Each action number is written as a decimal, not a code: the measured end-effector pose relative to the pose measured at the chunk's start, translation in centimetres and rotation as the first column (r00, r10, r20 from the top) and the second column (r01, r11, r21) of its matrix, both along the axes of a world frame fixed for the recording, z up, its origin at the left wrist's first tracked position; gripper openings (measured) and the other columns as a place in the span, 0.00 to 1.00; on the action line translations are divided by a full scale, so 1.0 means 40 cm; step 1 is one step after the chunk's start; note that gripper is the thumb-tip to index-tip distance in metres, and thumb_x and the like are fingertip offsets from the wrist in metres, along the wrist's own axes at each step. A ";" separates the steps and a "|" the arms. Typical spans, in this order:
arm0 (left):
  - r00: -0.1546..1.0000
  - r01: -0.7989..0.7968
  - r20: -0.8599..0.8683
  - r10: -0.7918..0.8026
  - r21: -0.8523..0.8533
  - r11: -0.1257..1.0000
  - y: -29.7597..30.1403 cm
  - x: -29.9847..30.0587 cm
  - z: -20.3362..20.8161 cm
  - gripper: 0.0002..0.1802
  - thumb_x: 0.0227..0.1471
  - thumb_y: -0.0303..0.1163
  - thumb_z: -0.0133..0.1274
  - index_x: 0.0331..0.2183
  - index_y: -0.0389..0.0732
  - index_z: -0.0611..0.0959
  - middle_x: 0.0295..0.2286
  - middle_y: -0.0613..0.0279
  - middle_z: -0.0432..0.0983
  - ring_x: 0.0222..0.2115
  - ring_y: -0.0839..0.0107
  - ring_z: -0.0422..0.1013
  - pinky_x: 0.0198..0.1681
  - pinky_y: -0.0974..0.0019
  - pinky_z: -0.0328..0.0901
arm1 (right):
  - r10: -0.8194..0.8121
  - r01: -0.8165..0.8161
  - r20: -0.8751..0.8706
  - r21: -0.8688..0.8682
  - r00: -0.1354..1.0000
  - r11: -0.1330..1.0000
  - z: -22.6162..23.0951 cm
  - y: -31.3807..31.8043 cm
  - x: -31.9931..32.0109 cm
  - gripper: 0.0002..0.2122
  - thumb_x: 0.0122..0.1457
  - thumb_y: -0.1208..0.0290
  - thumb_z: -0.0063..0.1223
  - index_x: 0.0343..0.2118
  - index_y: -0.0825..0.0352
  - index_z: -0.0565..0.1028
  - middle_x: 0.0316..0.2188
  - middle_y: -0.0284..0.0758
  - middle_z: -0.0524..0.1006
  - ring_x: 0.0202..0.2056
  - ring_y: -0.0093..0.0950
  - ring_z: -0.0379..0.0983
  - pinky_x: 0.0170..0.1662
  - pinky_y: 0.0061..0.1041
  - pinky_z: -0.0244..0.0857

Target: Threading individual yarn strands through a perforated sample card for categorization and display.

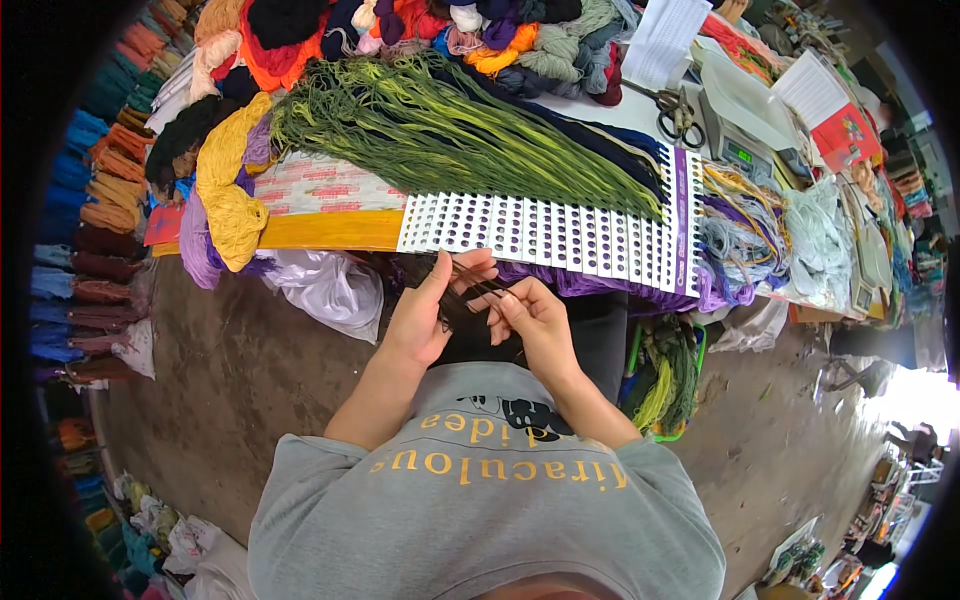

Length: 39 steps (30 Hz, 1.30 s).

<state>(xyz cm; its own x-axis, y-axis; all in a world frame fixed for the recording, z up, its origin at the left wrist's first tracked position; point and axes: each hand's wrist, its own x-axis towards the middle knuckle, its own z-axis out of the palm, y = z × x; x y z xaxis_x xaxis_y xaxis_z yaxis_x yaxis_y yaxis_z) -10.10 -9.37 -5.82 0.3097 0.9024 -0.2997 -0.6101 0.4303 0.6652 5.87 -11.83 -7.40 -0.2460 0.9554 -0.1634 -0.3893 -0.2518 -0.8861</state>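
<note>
Grey tee; dk threads held in L grip, pinched in R grip.

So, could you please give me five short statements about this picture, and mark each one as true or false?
1. The left hand and the right hand both hold dark thread. True.
2. The scissors lie on the floor. False: the scissors lie on the table.
3. Green yarn is spread on the table. True.
4. The big yellow bundle is to the right of this green yarn. False: the bundle is to its left.
5. The display of the scale near the scissors is dark. False: the display is lit green.
</note>
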 end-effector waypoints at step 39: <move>0.708 -0.473 0.483 0.515 -0.217 0.854 -0.075 -0.901 -0.265 0.16 0.58 0.38 0.39 0.24 0.40 0.73 0.12 0.72 0.48 0.09 0.81 0.43 0.13 0.75 0.41 | -0.070 -0.234 0.468 0.559 0.881 0.795 0.405 0.252 0.257 0.14 0.59 0.61 0.46 0.35 0.69 0.73 0.39 0.36 0.74 0.39 0.26 0.70 0.44 0.25 0.63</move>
